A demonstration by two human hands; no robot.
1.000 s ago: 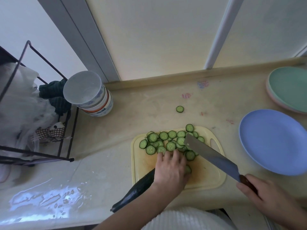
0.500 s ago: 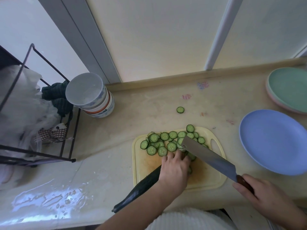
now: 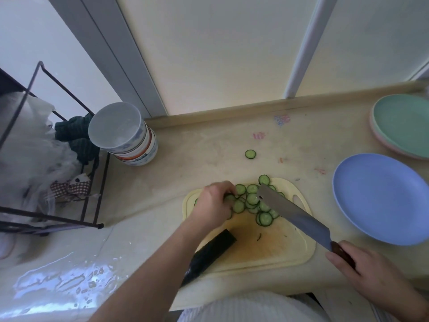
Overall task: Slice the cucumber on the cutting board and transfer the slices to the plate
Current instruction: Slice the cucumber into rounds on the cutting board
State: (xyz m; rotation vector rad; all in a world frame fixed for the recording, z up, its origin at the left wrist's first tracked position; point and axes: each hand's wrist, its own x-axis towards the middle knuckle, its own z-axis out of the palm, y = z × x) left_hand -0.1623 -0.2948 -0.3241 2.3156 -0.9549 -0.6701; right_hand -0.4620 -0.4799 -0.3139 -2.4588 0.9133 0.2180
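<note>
Gathering cucumber slices [image 3: 251, 199], left hand [image 3: 214, 203]; right hand [image 3: 371, 273] grips knife [image 3: 294, 213]

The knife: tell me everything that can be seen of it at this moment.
The knife has a broad, grey, metal-looking blade with a small hole near its far end and a dark reddish handle. The right hand grips the handle. The blade slants over the cutting board, its tip above the cucumber slices. Whether it touches them cannot be told.

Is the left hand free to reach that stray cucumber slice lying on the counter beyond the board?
Probably yes: the left hand rests on the slice pile, and bare counter leads to the stray slice.
</note>
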